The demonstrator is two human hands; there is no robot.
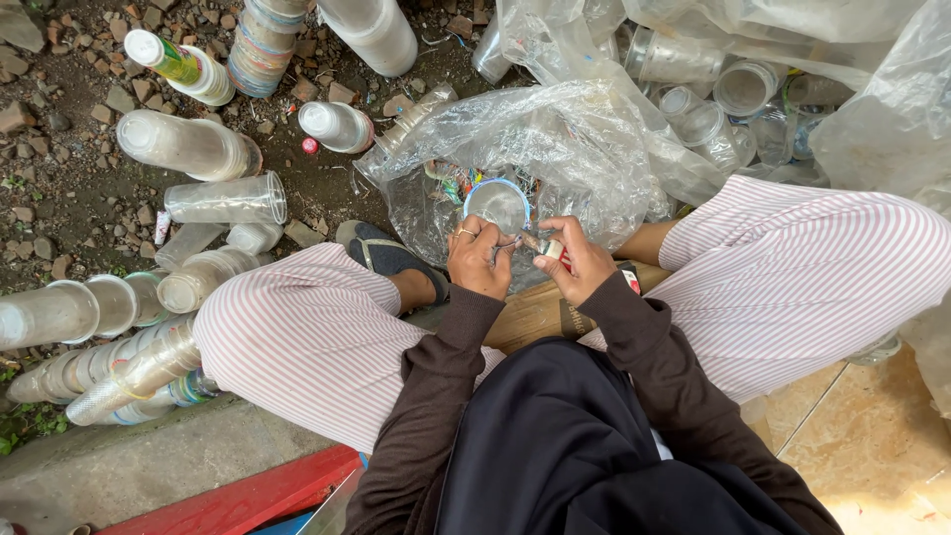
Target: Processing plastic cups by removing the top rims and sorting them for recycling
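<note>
Seated view from above: your left hand, a ring on one finger, is curled with its fingertips pinching the near rim of a clear plastic cup that has a blue band around its mouth; the cup lies over the open clear plastic bag spread on the ground just ahead of your knees. Your right hand is closed around a small knife with a red and white handle, its tip pointed toward the left hand and the cup rim; whether the blade touches the rim is too small to tell. Both hands sit close together between your striped trouser legs. A sandalled foot rests beside the bag. Stacks of clear cups lie on the stony ground to your left, and loose cups fill the bags ahead on the right
</note>
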